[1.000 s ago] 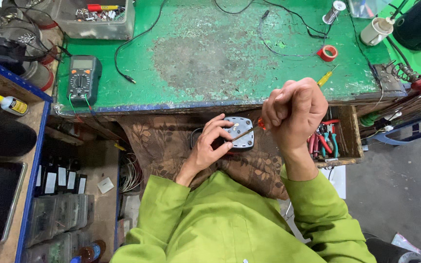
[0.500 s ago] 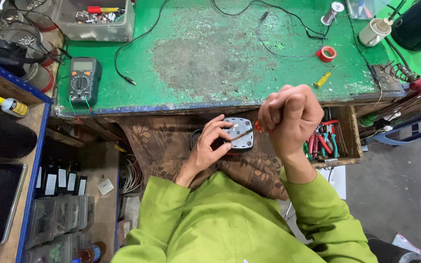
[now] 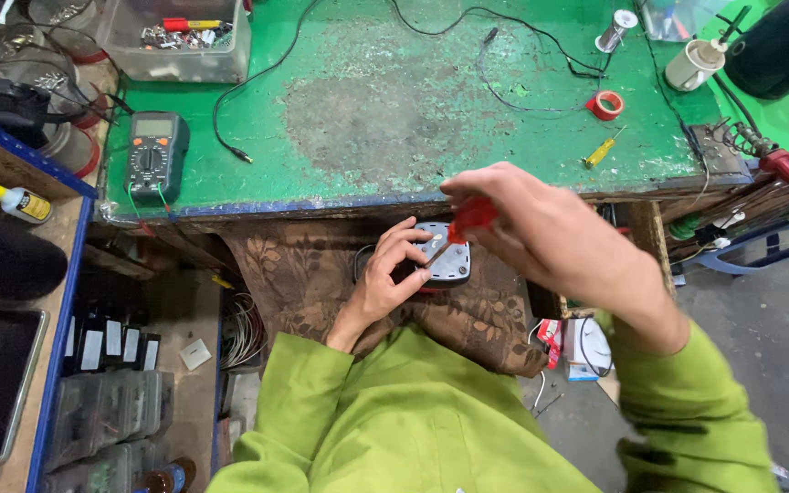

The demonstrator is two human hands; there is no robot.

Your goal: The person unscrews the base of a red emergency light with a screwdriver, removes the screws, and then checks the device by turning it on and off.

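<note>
On the lap cloth (image 3: 321, 274), the left hand (image 3: 393, 278) grips a grey device (image 3: 449, 256). The right hand (image 3: 541, 233) clasps a red screwdriver (image 3: 469, 219), tip on the device's face. Screw work seems midway; the casing remains closed. Beyond, a multimeter (image 3: 155, 153) lies on the green surface (image 3: 394, 100).

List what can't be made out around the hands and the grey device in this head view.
- Screwdriver: the right hand hides most of its red handle; the tip is too small to see what it meets.
- Grey device: its left part is hidden under the left hand, and details on its face are too small.
- Meter: its screen is too small to read.
- Clear box: cut off by the top edge.
</note>
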